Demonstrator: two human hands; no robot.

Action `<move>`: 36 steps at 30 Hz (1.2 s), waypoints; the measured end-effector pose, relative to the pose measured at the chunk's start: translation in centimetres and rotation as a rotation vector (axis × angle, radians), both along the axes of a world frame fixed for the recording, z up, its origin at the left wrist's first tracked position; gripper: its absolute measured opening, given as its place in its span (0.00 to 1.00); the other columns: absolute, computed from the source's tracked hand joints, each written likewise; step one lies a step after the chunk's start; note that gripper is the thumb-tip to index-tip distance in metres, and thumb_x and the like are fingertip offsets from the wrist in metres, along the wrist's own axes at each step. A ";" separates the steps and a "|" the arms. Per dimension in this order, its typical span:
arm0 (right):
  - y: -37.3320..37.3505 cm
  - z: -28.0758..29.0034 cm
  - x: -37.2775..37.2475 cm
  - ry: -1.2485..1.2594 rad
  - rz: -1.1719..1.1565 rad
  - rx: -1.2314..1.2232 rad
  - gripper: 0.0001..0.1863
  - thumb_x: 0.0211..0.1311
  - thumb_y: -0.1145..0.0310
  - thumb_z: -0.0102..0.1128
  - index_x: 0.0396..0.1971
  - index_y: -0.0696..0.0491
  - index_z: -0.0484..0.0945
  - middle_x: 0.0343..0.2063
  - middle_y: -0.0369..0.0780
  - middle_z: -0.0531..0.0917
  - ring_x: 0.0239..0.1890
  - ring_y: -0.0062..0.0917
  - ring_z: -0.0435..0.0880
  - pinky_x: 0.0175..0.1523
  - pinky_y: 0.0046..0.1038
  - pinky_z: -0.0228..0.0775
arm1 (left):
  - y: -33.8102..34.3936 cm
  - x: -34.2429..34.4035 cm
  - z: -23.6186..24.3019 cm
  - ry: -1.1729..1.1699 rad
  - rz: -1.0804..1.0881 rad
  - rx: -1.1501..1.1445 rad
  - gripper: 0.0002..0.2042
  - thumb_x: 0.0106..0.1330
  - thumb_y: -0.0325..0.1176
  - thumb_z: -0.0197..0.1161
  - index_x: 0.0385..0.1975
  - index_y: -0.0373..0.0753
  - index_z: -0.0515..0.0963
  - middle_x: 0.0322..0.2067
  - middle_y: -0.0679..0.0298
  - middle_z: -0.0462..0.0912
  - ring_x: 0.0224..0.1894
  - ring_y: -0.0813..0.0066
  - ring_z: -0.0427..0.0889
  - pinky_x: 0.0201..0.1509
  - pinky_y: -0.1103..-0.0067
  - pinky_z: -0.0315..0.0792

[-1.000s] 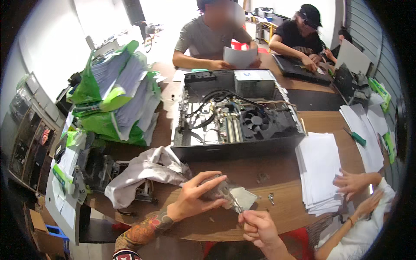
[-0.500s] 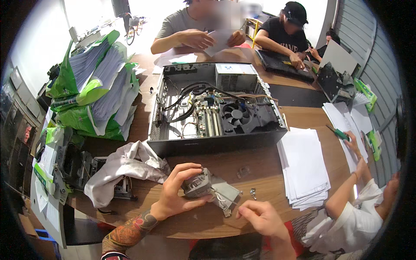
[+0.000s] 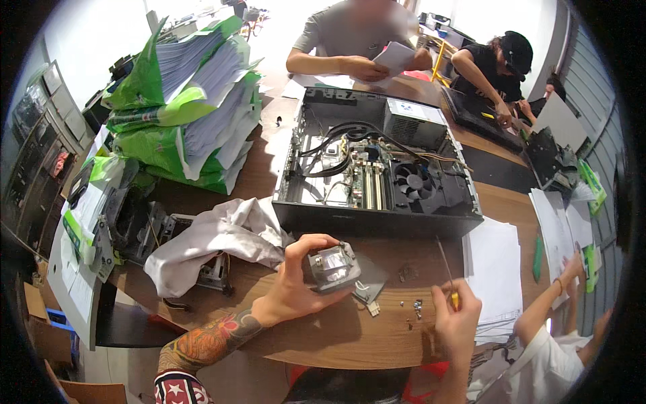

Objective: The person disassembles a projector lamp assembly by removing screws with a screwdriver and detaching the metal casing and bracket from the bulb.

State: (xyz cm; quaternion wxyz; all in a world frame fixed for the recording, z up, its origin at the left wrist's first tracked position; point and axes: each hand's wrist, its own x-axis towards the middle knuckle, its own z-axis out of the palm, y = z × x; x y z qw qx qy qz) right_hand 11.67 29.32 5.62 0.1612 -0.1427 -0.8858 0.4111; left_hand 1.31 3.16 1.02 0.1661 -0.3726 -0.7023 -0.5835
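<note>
- Evidently gripping, the left hand (image 3: 293, 283) has its fingers and thumb around a grey metal unit (image 3: 334, 268), held at the lower centre of the frame above the table.
- The right hand (image 3: 459, 322), at the lower right of centre, is closed around a screwdriver (image 3: 455, 300) with a yellow handle; its thin shaft points up the frame, apart from the unit.
- Just right of the unit: a flat grey plate (image 3: 374, 275) and a pale connector (image 3: 373, 309) on short leads. Whether the plate is joined to the unit cannot be told.
- Between the hands, on the wooden table (image 3: 303, 343): a cluster of small screws (image 3: 418, 308) and, above it, a small dark piece (image 3: 407, 272).
- Left of the left hand: a crumpled grey cloth (image 3: 215, 242), lying partly over metal parts (image 3: 217, 274).
- Centre of the frame: an open computer case (image 3: 377, 219), with a black fan (image 3: 412, 183) visible inside.
- Right of the case: a stack of white paper (image 3: 492, 273).
- Upper left: paper bundles in green wrapping (image 3: 158, 151).
- Upper centre: a seated person (image 3: 336, 40) holding folded sheets (image 3: 395, 58).
</note>
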 end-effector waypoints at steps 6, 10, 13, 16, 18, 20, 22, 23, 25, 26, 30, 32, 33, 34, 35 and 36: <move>0.7 -0.6 -4.4 -0.062 0.137 0.177 0.19 0.53 0.59 0.73 0.33 0.61 0.80 0.17 0.45 0.82 0.18 0.32 0.82 0.26 0.30 0.71 | -0.4 0.0 0.5 0.070 -0.065 -0.069 0.43 0.45 0.22 0.78 0.59 0.40 0.54 0.53 0.47 0.70 0.55 0.58 0.74 0.57 0.69 0.72; 0.9 -1.5 -5.5 -0.125 0.214 0.274 0.21 0.50 0.57 0.74 0.32 0.60 0.81 0.17 0.48 0.81 0.20 0.39 0.82 0.27 0.34 0.71 | -0.5 0.3 1.0 -0.049 -0.061 -0.044 0.39 0.42 0.22 0.78 0.56 0.40 0.62 0.55 0.51 0.71 0.58 0.56 0.72 0.60 0.68 0.71; 1.1 -2.4 -5.7 -0.138 0.257 0.253 0.19 0.49 0.59 0.75 0.30 0.59 0.80 0.16 0.48 0.79 0.19 0.39 0.82 0.27 0.33 0.71 | -0.9 0.3 1.6 0.022 -0.035 -0.144 0.37 0.41 0.22 0.78 0.54 0.39 0.66 0.55 0.51 0.69 0.57 0.55 0.72 0.59 0.68 0.71; 1.2 -2.2 -5.8 -0.154 0.278 0.217 0.16 0.50 0.63 0.73 0.29 0.59 0.80 0.15 0.45 0.79 0.18 0.34 0.81 0.26 0.30 0.70 | -0.6 0.3 1.7 0.078 -0.011 -0.149 0.35 0.40 0.22 0.78 0.52 0.39 0.68 0.56 0.51 0.68 0.57 0.54 0.72 0.58 0.67 0.71; 1.0 -1.7 -5.5 -0.176 0.280 0.190 0.14 0.51 0.65 0.73 0.30 0.59 0.81 0.15 0.43 0.79 0.18 0.29 0.80 0.26 0.28 0.70 | -0.7 0.4 1.6 0.075 -0.024 -0.157 0.36 0.40 0.22 0.78 0.52 0.39 0.68 0.56 0.51 0.68 0.56 0.54 0.72 0.58 0.67 0.71; 0.6 -1.2 -5.3 0.041 0.328 -0.019 0.11 0.52 0.70 0.71 0.34 0.59 0.82 0.19 0.37 0.81 0.20 0.17 0.78 0.27 0.22 0.68 | -0.8 0.2 1.4 0.076 -0.036 -0.161 0.36 0.40 0.21 0.78 0.52 0.39 0.68 0.56 0.52 0.68 0.56 0.53 0.72 0.58 0.67 0.71; 0.4 0.1 -5.2 0.032 0.355 -0.234 0.12 0.53 0.72 0.70 0.36 0.59 0.82 0.22 0.35 0.82 0.23 0.14 0.77 0.28 0.20 0.68 | -0.9 0.2 1.2 0.021 -0.110 -0.126 0.36 0.41 0.21 0.77 0.53 0.40 0.67 0.55 0.51 0.68 0.55 0.54 0.73 0.57 0.68 0.72; 0.6 1.0 -5.1 0.021 0.370 -0.444 0.13 0.53 0.73 0.70 0.39 0.58 0.82 0.25 0.33 0.82 0.26 0.11 0.76 0.30 0.18 0.68 | -0.7 0.2 1.1 0.020 -0.115 -0.125 0.36 0.41 0.21 0.77 0.53 0.40 0.67 0.55 0.51 0.68 0.55 0.54 0.73 0.57 0.68 0.72; 0.9 3.3 -5.5 -0.004 0.472 -0.542 0.16 0.53 0.76 0.68 0.43 0.59 0.80 0.28 0.32 0.80 0.29 0.11 0.74 0.35 0.15 0.66 | -0.5 0.2 1.0 -0.035 -0.149 -0.084 0.37 0.42 0.20 0.77 0.55 0.41 0.66 0.54 0.51 0.69 0.55 0.56 0.73 0.57 0.69 0.72; 0.7 3.6 -6.1 0.022 0.520 -0.574 0.16 0.54 0.76 0.68 0.44 0.59 0.80 0.29 0.32 0.79 0.30 0.11 0.74 0.36 0.16 0.65 | -0.6 0.2 1.0 -0.036 -0.151 -0.087 0.37 0.42 0.20 0.77 0.55 0.41 0.66 0.54 0.51 0.69 0.55 0.56 0.73 0.57 0.69 0.72; -0.3 2.5 -7.7 0.068 0.645 -0.680 0.17 0.55 0.75 0.66 0.46 0.60 0.79 0.34 0.34 0.81 0.35 0.13 0.76 0.40 0.16 0.67 | -0.6 0.0 1.3 -0.023 -0.148 -0.122 0.36 0.44 0.19 0.75 0.56 0.40 0.65 0.54 0.52 0.70 0.55 0.57 0.74 0.56 0.70 0.72; -0.9 2.0 -7.6 0.028 0.648 -0.766 0.18 0.55 0.76 0.66 0.47 0.60 0.78 0.37 0.36 0.82 0.37 0.14 0.77 0.42 0.17 0.68 | -0.8 0.0 1.3 -0.046 -0.146 -0.119 0.36 0.44 0.19 0.75 0.55 0.40 0.65 0.54 0.53 0.70 0.55 0.57 0.74 0.56 0.70 0.72; -1.1 1.7 -7.6 -0.012 0.645 -0.846 0.18 0.55 0.76 0.66 0.48 0.60 0.78 0.39 0.37 0.83 0.40 0.15 0.78 0.44 0.17 0.69 | -0.8 0.0 1.2 -0.047 -0.151 -0.111 0.36 0.44 0.19 0.75 0.56 0.41 0.65 0.54 0.52 0.70 0.55 0.57 0.73 0.56 0.70 0.72; -1.0 1.2 -7.5 0.001 0.662 -0.811 0.20 0.55 0.78 0.65 0.50 0.61 0.76 0.43 0.40 0.83 0.43 0.18 0.80 0.47 0.20 0.71 | -0.7 0.0 1.0 -0.049 -0.158 -0.101 0.36 0.44 0.18 0.74 0.56 0.42 0.66 0.55 0.52 0.70 0.55 0.56 0.73 0.57 0.69 0.72; -1.0 1.0 -7.5 -0.003 0.663 -0.816 0.20 0.55 0.78 0.65 0.50 0.61 0.76 0.43 0.40 0.83 0.43 0.18 0.80 0.47 0.20 0.71 | -0.5 0.0 0.8 -0.054 -0.156 -0.104 0.36 0.44 0.18 0.74 0.56 0.42 0.66 0.55 0.52 0.70 0.55 0.56 0.73 0.57 0.69 0.72; -1.0 0.8 -7.5 0.010 0.675 -0.816 0.20 0.55 0.78 0.65 0.50 0.62 0.76 0.43 0.41 0.83 0.43 0.18 0.80 0.48 0.20 0.71 | -0.3 0.0 0.5 -0.042 -0.212 -0.072 0.37 0.43 0.18 0.74 0.56 0.43 0.65 0.55 0.51 0.69 0.56 0.55 0.73 0.57 0.68 0.72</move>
